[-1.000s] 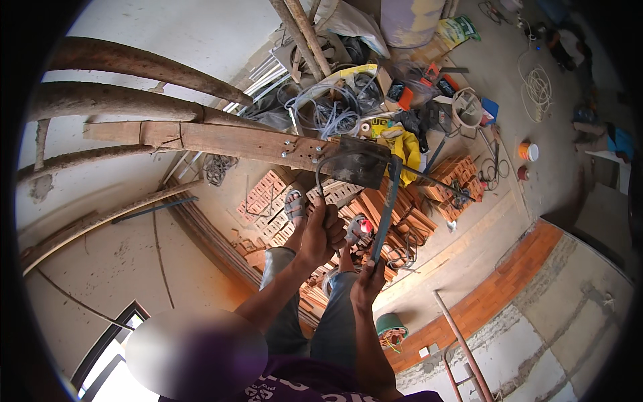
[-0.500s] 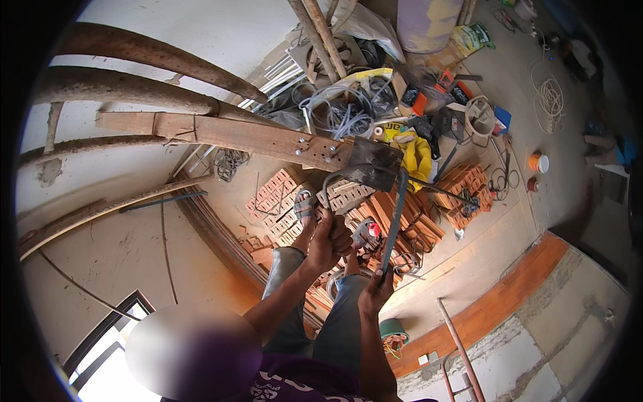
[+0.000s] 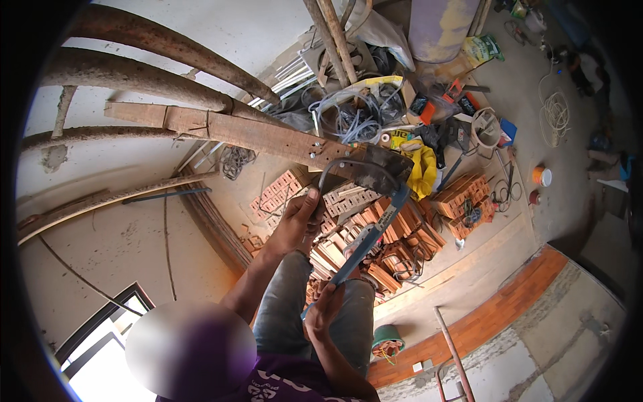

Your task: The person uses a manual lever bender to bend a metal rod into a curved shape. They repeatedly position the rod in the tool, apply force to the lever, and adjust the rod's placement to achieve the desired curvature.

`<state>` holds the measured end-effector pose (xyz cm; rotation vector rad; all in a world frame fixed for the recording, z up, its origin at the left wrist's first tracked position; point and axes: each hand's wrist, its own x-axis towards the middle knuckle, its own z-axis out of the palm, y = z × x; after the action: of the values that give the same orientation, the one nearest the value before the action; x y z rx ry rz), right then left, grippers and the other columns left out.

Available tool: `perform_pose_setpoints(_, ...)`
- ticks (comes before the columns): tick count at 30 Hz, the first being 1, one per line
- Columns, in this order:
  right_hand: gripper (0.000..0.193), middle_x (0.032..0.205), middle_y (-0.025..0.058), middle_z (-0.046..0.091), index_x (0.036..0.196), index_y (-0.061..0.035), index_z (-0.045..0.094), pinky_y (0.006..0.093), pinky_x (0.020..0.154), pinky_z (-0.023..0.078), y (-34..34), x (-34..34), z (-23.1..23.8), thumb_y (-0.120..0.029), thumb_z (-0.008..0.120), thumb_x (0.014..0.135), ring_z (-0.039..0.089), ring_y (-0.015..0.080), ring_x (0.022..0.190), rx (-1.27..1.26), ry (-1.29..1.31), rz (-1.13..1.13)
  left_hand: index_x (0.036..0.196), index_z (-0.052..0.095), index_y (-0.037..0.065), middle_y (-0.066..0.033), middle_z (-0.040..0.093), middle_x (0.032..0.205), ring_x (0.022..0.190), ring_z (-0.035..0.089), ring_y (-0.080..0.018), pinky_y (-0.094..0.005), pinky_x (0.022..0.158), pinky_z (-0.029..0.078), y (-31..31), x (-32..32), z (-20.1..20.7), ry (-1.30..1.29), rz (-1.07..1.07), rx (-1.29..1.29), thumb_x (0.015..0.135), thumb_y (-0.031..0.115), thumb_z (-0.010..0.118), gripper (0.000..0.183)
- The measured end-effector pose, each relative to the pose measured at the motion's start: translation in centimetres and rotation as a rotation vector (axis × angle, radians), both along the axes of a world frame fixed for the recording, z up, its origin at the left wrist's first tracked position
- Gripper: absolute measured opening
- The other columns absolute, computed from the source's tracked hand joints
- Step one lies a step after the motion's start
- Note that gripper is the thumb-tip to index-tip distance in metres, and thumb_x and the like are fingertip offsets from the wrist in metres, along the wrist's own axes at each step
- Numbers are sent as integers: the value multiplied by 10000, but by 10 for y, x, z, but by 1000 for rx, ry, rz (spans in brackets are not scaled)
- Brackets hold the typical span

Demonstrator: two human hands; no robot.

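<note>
The lower end of the dark bent rod [image 3: 323, 175] is hidden by your left grip [image 3: 297, 220]; its other end is hard to make out against the black plate [image 3: 380, 173], beyond and to the right of that grip; your right grip [image 3: 325, 308] covers a stretch of the blue bar [image 3: 365, 249]; your left grip is closed round the rod; your right is wrapped around the bar near its lower end, the bar slanting up and right from it toward the plate.
</note>
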<state>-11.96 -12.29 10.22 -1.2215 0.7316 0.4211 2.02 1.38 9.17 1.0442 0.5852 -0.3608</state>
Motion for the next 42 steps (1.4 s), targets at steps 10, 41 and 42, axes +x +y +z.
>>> perform_pose_setpoints(10, 419, 792, 3, 408, 1228, -1, 369, 242, 613, 361, 53, -26, 23, -347, 444, 1004, 388, 84, 658, 206, 89, -169, 688, 375, 139, 76, 239, 564, 460, 194, -48, -224, 400, 181, 26, 1, -20, 126, -88, -112, 1015, 511, 324, 498)
perform_pose_setpoints(41, 374, 704, -47, 359, 1065, -43, 431, 211, 501, 245, 104, -13, -58, -413, 400, 1012, 299, 29, 567, -58, -58, -333, 684, 351, 168, 76, 208, 554, 444, 168, -56, -216, 388, 160, 41, 14, -40, 263, -212, -347, 1011, 543, 266, 504)
perform_pose_setpoints(42, 362, 702, -47, 356, 1041, -49, 425, 213, 503, 244, 106, -16, -62, -409, 401, 1012, 297, 29, 568, -85, -59, -329, 681, 349, 171, 78, 205, 553, 442, 164, -56, -217, 385, 153, 47, 15, -38, 290, -218, -391, 1010, 546, 262, 507)
